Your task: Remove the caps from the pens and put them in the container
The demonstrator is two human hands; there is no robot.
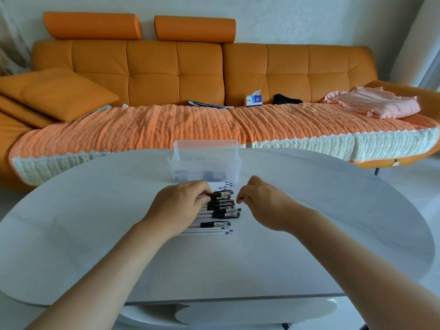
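Several white pens with black grips and caps (pixel 220 211) lie in a row on the white oval table (pixel 333 222). My left hand (pixel 181 204) rests over their left ends, its fingers closed on the topmost pen (pixel 222 194). My right hand (pixel 259 201) hovers just right of the pens, fingers curled; a small dark bit shows at its fingertips, too small to name. Behind the pens stands a clear ribbed plastic container (pixel 206 163) with dark pieces at its bottom.
An orange sofa (pixel 176 67) with a woven cover runs along the far side of the table. On it lie a tissue box (pixel 253 99), a dark item (pixel 285 99), a pink cloth (pixel 373 103) and an orange cushion (pixel 54 91).
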